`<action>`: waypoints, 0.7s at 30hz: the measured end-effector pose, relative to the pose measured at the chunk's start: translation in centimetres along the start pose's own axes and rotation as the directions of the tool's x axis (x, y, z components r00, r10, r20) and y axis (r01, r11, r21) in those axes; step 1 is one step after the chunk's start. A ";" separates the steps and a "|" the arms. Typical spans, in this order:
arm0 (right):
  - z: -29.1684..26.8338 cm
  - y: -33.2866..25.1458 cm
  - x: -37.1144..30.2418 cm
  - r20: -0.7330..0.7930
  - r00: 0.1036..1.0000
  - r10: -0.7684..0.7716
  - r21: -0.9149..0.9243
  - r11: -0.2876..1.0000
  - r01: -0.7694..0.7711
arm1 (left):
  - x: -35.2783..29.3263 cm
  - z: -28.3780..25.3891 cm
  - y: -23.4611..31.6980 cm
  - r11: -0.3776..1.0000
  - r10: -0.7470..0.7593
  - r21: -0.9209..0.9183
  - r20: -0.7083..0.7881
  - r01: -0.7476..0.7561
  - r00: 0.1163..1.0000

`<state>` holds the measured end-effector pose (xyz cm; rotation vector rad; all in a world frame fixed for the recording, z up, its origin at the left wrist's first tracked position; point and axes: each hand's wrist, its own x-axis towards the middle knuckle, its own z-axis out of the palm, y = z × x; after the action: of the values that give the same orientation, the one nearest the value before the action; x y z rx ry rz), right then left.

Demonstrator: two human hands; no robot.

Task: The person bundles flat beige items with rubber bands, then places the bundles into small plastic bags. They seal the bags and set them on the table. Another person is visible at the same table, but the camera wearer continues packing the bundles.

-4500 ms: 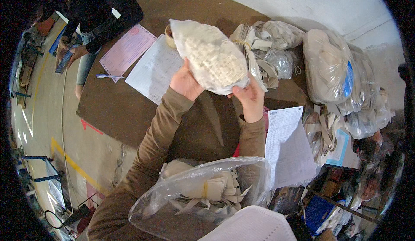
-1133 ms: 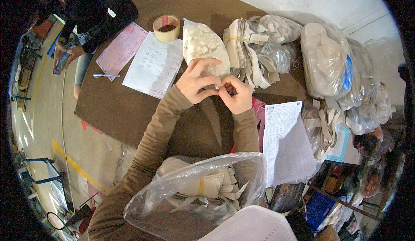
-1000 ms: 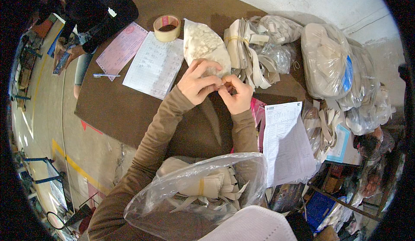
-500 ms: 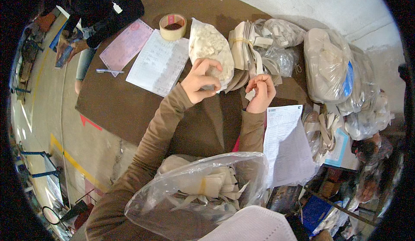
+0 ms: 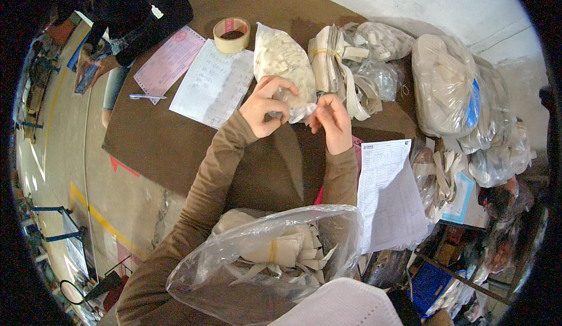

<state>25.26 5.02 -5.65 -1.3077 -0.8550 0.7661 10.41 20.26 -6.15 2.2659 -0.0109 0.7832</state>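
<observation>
A clear plastic bag of small off-white pieces [image 5: 282, 51] lies on the brown table, its mouth toward me. My left hand [image 5: 268, 108] curls thumb and fingers around the bunched plastic at that mouth. Close on its right, my right hand [image 5: 332, 121] has its fingertips drawn together against the edge of the plastic. What they pinch is hidden. Just beyond the right hand stands a banded stack of beige strips [image 5: 328, 59], with loose beige strips [image 5: 360, 100] curling beside it.
A tape roll [image 5: 232, 35], written sheet [image 5: 212, 86], pink form [image 5: 170, 62] and pen [image 5: 147, 96] lie left. Full plastic bags [image 5: 442, 86] crowd the right. A printed sheet [image 5: 389, 197] hangs by my right forearm; an open bag [image 5: 228, 267] of strips is below. Another person [image 5: 140, 16] is far left.
My right hand has moved left, bringing its fingertips from beside the strips to the bag's mouth. A small white piece showed in those fingers before. My left hand has shifted slightly left.
</observation>
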 end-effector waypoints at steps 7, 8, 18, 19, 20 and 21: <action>-1.8 1.0 0.4 -0.207 0.974 0.096 -0.349 0.923 -0.165 | 0.7 1.3 0.5 0.986 0.072 0.160 -0.113 -0.053 0.991; -2.0 1.2 0.3 -0.133 0.986 0.100 -0.394 0.907 -0.145 | 0.7 1.4 0.5 0.978 0.090 0.197 -0.123 -0.065 0.988; 0.6 0.0 0.2 -0.007 0.997 -0.082 -0.604 0.795 0.061 | 0.3 2.6 0.5 0.964 0.172 0.254 -0.351 -0.083 0.920; 0.5 0.1 0.2 0.008 0.996 -0.092 -0.619 0.782 0.077 | 0.4 2.6 0.8 0.972 0.153 0.225 -0.377 -0.070 0.914; 0.4 0.4 0.2 0.024 0.995 -0.101 -0.633 0.769 0.093 | 0.5 2.6 1.0 0.979 0.134 0.195 -0.401 -0.058 0.906; 0.4 0.6 0.2 0.040 0.993 -0.110 -0.646 0.755 0.110 | 0.5 2.8 1.2 0.991 0.068 0.130 -0.427 -0.014 0.901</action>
<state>25.04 5.47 -6.21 -1.8465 -1.2541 0.3695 12.04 17.69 -6.62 2.1623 0.2039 1.3277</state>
